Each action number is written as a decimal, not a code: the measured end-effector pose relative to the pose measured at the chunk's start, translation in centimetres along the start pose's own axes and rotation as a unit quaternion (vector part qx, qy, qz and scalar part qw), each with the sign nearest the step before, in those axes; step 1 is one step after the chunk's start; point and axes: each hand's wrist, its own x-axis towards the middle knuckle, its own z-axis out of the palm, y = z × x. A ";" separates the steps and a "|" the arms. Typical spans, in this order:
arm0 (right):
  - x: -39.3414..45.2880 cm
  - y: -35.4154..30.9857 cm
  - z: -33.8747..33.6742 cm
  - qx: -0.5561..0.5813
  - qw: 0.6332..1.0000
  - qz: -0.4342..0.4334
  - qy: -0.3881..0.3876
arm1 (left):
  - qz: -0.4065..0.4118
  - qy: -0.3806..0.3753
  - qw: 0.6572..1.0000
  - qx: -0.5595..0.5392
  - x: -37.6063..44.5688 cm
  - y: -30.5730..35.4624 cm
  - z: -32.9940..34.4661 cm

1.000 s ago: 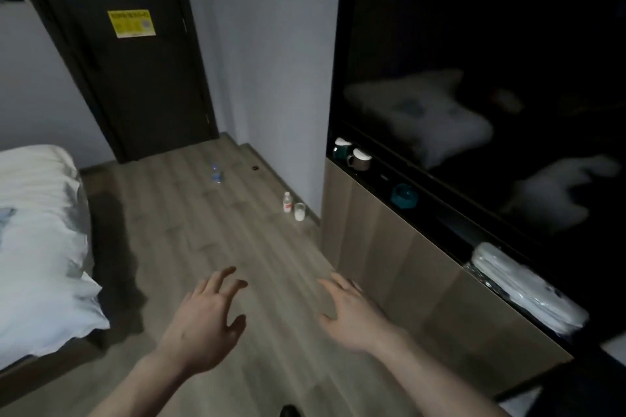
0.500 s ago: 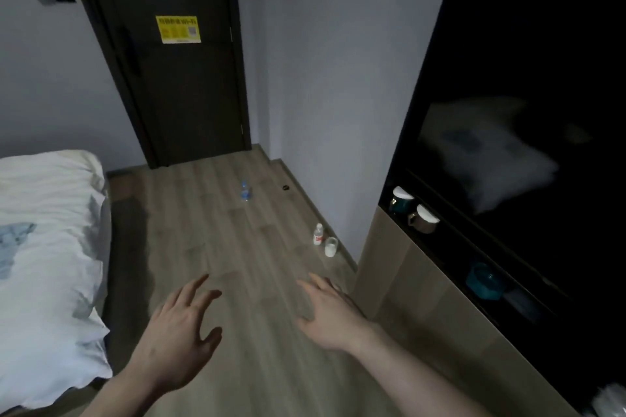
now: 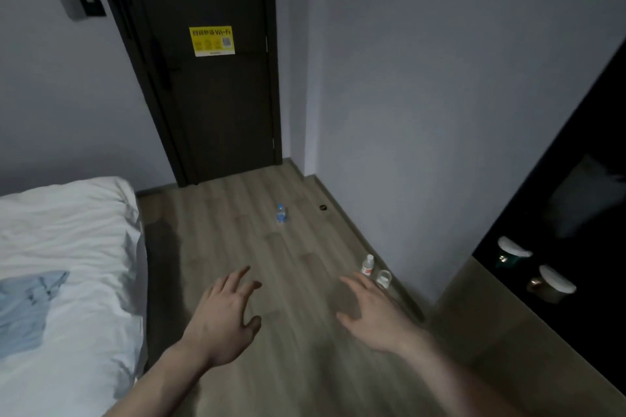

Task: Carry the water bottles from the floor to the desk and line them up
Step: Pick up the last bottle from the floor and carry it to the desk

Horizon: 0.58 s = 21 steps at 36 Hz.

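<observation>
Dim light fills a small room with a grey-brown wood-plank floor point(image 3: 216, 247) running from the near edge to a dark closed door point(image 3: 210, 105) at the far end, which carries a yellow Wi-Fi notice point(image 3: 211, 41). At the left, a bed with white linen point(image 3: 64, 247) is cut off by the frame edge. At the right, a wood-fronted cabinet point(image 3: 501, 325) under a black glossy panel is also cropped; two white-lidded cups point(image 3: 555, 283) in its dark recess are blurred and hard to make out.

A small clear water bottle with a blue label point(image 3: 281, 213) stands upright on the far floor, out in the open strip between bed and right wall. A second clear bottle with a white cap and red label point(image 3: 367, 264) stands near the right wall's skirting, with a short clear glass-like cup point(image 3: 383, 279) just beside it; its contents cannot be told. A small dark round object point(image 3: 323, 207) lies near the skirting farther on.

Both hands hover over the near floor, holding nothing. The left hand point(image 3: 225, 311) has its fingers spread and loosely bent. The right hand point(image 3: 372, 310) is flat with straight fingers, its tips near the red-labelled bottle but apart from it.
</observation>
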 end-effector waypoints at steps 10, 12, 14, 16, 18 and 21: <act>12.6 -3.4 -0.3 0.034 0.999 0.041 0.002 | 0.023 -0.042 0.999 -0.007 12.7 -7.2 -2.2; 15.7 -3.7 -0.5 0.036 0.998 0.045 -0.003 | 0.023 -0.044 0.999 0.001 15.8 -8.5 -2.5; 18.9 -4.0 -0.6 0.037 0.998 0.044 -0.009 | 0.020 -0.045 0.999 0.000 19.0 -9.7 -2.8; 22.4 -4.2 -0.8 0.036 0.998 0.042 -0.012 | 0.018 -0.050 0.999 -0.006 22.3 -10.9 -3.0; 26.0 -4.2 -1.0 0.041 0.998 0.044 -0.011 | 0.021 -0.060 0.998 -0.003 25.8 -11.9 -3.4; 31.4 -4.3 -1.5 0.041 0.998 0.048 -0.016 | 0.017 -0.074 0.997 0.005 30.7 -13.4 -4.4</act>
